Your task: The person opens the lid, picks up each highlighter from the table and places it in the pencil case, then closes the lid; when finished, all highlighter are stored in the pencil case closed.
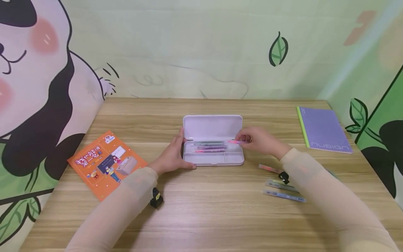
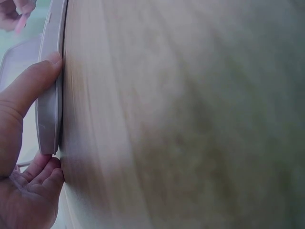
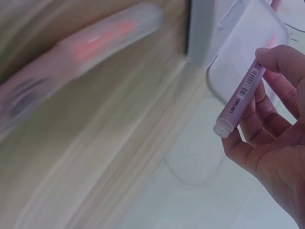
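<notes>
Well, I judge the pen (image 3: 240, 98) light and stiff, best held mid-barrel. The right hand (image 1: 260, 140) pinches it; the left hand (image 1: 171, 155) grips the case's (image 1: 206, 160) left end.

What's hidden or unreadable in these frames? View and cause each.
Head: lower-right edge of the orange booklet, partly hidden by the left sleeve.
Head: right end of the pinkish loose pen, behind the right sleeve and black device.
Head: print on the pens inside the pencil case, too small.
Right wrist: blurred pen, cut off by the left edge.
Left wrist: case contents, hidden by its front wall.
</notes>
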The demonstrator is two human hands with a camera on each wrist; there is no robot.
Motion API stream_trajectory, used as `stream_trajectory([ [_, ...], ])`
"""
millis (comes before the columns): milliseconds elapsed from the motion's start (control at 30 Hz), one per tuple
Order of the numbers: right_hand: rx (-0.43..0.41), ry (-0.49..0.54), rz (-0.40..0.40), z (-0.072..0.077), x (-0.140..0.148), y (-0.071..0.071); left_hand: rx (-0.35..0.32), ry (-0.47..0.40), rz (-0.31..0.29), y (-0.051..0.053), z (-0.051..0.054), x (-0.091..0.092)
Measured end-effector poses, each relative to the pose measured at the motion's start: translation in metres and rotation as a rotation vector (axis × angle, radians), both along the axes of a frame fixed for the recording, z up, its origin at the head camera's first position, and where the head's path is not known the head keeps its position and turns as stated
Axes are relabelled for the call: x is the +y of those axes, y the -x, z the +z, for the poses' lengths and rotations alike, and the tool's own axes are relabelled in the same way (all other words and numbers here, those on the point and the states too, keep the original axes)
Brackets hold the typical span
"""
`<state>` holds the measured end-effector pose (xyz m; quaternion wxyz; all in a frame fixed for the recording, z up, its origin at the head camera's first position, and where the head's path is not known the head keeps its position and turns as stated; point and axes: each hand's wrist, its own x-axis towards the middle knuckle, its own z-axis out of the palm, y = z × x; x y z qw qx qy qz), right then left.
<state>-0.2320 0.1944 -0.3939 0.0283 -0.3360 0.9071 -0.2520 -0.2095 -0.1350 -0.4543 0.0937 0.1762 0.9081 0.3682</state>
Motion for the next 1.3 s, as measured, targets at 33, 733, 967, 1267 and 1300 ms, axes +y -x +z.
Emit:
stream_trajectory([
  [33, 0.000, -0.002, 0.005, 0.001, -0.004, 0.001, -0.002, -0.001, 0.001, 0.000, 0.000, 0.000],
  [733, 0.005, -0.034, 0.105, -0.006, -0.085, 0.014, 0.010, -0.012, 0.000, 0.002, -0.004, -0.001],
  [967, -0.008, -0.006, 0.110, -0.016, -0.092, 0.014, 0.007, -0.020, -0.006, 0.002, -0.004, -0.001],
  [1267, -0.041, 0.046, 0.068, -0.011, -0.077, 0.011, 0.003, -0.021, 0.000, 0.001, -0.003, 0.000],
  [1300, -0.040, 0.050, 0.068, -0.011, -0.075, 0.011, 0.003, -0.022, 0.001, 0.001, -0.003, 0.000],
])
